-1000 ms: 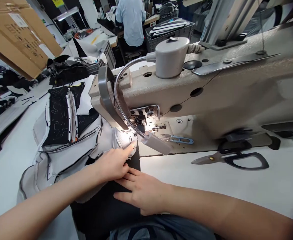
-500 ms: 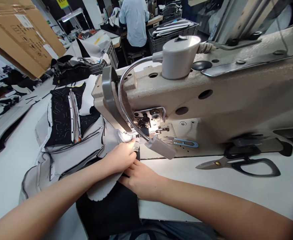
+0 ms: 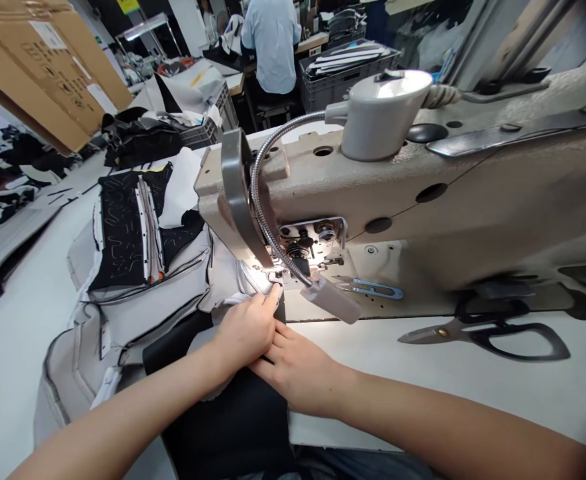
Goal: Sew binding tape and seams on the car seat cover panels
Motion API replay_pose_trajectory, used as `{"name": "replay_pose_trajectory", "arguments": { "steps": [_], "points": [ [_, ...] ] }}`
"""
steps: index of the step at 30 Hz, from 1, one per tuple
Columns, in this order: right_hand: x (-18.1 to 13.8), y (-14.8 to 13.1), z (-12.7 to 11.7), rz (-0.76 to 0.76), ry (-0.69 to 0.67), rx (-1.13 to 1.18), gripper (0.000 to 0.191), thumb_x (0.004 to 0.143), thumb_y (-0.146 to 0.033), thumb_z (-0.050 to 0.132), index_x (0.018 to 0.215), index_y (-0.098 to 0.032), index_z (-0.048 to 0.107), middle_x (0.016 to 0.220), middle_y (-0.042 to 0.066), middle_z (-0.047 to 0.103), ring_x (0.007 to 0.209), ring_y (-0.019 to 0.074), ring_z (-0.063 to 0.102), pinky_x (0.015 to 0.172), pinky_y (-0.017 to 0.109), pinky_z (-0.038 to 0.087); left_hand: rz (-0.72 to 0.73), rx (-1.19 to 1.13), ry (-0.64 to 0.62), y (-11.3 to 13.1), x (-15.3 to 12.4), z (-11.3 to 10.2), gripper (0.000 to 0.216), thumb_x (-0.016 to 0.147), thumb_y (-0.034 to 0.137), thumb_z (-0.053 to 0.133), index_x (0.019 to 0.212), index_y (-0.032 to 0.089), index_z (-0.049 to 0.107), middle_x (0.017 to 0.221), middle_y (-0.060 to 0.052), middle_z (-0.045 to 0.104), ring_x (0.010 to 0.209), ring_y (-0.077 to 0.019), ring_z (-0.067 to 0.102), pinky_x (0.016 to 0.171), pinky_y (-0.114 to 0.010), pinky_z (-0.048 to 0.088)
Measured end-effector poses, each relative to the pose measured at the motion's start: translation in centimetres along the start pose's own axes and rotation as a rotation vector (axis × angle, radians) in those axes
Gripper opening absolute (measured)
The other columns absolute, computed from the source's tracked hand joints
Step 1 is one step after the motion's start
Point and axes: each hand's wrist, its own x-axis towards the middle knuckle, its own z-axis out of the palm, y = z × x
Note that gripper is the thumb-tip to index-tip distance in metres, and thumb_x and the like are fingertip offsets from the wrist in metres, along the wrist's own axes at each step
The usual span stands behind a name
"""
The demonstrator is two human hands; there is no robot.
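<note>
Left hand (image 3: 243, 332) holding grey fabric panel (image 3: 223, 277) at presser foot (image 3: 275, 275) of sewing machine (image 3: 403, 187), right hand (image 3: 297, 365) flat, fingers together on black fabric (image 3: 225, 427), tailor's shears (image 3: 493, 337) at 3 o'clock, carton label (image 3: 47, 35) at 11 o'clock, print too small to read

The person wears blue jeans (image 3: 357, 465), with a bare left hand (image 3: 245, 331) and bare right hand (image 3: 297, 367).
</note>
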Motion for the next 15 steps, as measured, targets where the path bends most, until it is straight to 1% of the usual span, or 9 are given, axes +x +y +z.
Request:
{"name": "replay_pose_trajectory", "arguments": {
  "steps": [2, 3, 7, 10, 12, 15],
  "points": [
    [0.1, 0.0, -0.1, 0.013, -0.005, 0.01, 0.044, 0.082, -0.024, 0.055, 0.124, -0.011, 0.053, 0.116, 0.012, 0.059, 0.118, 0.0278, 0.046, 0.113, 0.044, 0.021, -0.02, -0.028, 0.014, -0.3, 0.2, -0.3, 0.039, 0.082, 0.011, 0.034, 0.118, 0.014, 0.049, 0.088, -0.009, 0.062, 0.078, -0.0238, 0.064, 0.065, -0.031, 0.049],
    [0.1, -0.1, -0.3, 0.021, -0.005, 0.01, 0.045, 0.081, -0.024, 0.056, 0.124, -0.011, 0.053, 0.116, 0.012, 0.059, 0.118, 0.0275, 0.046, 0.112, 0.043, 0.021, -0.024, -0.049, 0.015, -0.5, 0.4, -0.5, 0.039, 0.081, 0.013, 0.036, 0.119, 0.015, 0.048, 0.086, -0.009, 0.063, 0.075, -0.0242, 0.064, 0.063, -0.031, 0.048],
    [0.2, -0.2, -0.7, 0.036, 0.009, 0.013, 0.049, 0.081, -0.026, 0.057, 0.128, -0.011, 0.051, 0.121, 0.014, 0.056, 0.12, 0.0278, 0.043, 0.112, 0.043, 0.023, -0.013, -0.132, -0.03, -1.2, 0.9, -1.7, 0.033, 0.077, 0.016, 0.039, 0.107, 0.019, 0.053, 0.077, -0.007, 0.065, 0.072, -0.0252, 0.064, 0.058, -0.03, 0.045],
    [0.2, -0.2, -0.7, 0.039, 0.021, 0.019, 0.045, 0.084, -0.028, 0.055, 0.126, -0.011, 0.052, 0.123, 0.015, 0.054, 0.122, 0.0282, 0.04, 0.112, 0.044, 0.022, -0.032, -0.186, -0.057, -1.5, 1.4, -2.6, 0.032, 0.075, 0.017, 0.04, 0.103, 0.019, 0.057, 0.077, -0.006, 0.065, 0.073, -0.0235, 0.064, 0.059, -0.028, 0.045],
    [0.3, -0.2, -0.7, 0.04, 0.015, 0.015, 0.043, 0.086, -0.026, 0.052, 0.126, -0.011, 0.053, 0.122, 0.015, 0.053, 0.123, 0.0278, 0.039, 0.112, 0.044, 0.021, -0.053, -0.226, -0.063, -1.7, 1.8, -2.9, 0.032, 0.075, 0.017, 0.041, 0.101, 0.019, 0.059, 0.078, -0.006, 0.065, 0.073, -0.0217, 0.063, 0.06, -0.027, 0.045],
    [0.3, -0.1, -0.5, 0.044, 0.001, -0.001, 0.042, 0.086, -0.021, 0.05, 0.127, -0.01, 0.052, 0.123, 0.015, 0.053, 0.125, 0.0278, 0.038, 0.112, 0.044, 0.02, -0.048, -0.294, -0.039, -1.7, 2.3, -2.9, 0.03, 0.073, 0.016, 0.041, 0.095, 0.019, 0.061, 0.076, -0.005, 0.064, 0.068, -0.0193, 0.061, 0.059, -0.026, 0.045]
  ]
}}
